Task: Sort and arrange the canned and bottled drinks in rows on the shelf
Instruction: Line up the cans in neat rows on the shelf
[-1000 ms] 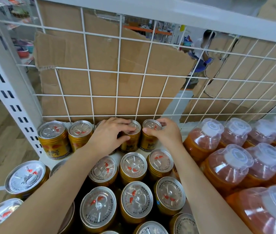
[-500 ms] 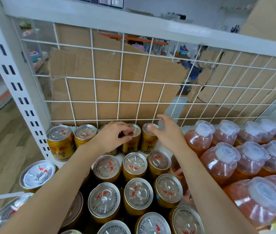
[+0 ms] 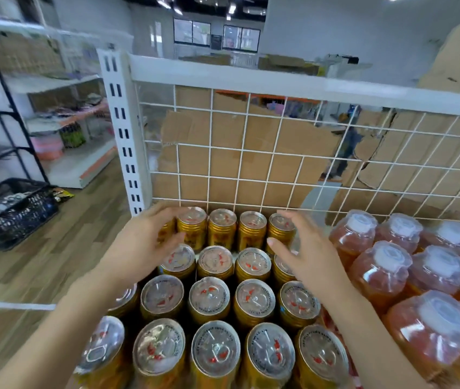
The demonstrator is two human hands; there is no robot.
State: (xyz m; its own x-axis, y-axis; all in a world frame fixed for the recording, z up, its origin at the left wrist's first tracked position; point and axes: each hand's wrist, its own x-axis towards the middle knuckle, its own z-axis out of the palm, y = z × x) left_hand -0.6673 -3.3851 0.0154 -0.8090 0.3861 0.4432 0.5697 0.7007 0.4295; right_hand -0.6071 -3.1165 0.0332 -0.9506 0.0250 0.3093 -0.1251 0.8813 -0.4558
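Observation:
Gold drink cans (image 3: 254,300) with silver pull-tab lids stand in straight rows on the left part of the shelf. My left hand (image 3: 144,242) curls round the leftmost can (image 3: 167,230) of the back row, fingers over its top and thumb in front; most of that can is hidden. My right hand (image 3: 304,254) hovers with spread, relaxed fingers beside the back row's rightmost can (image 3: 280,228) and holds nothing. Orange drink bottles (image 3: 383,265) with clear shrink-wrapped caps fill the right side, close to my right forearm.
A white wire grid (image 3: 251,153) backs the shelf, with cardboard (image 3: 223,136) behind it. The slotted white post (image 3: 122,130) stands at the left corner. A black basket (image 3: 12,211) sits on the wooden floor at left. Other store shelves stand farther back.
The view has tilted up and shifted left. The back row's cans now stand close together in a line. My hands have spread apart, left to the row's left end, right off its can.

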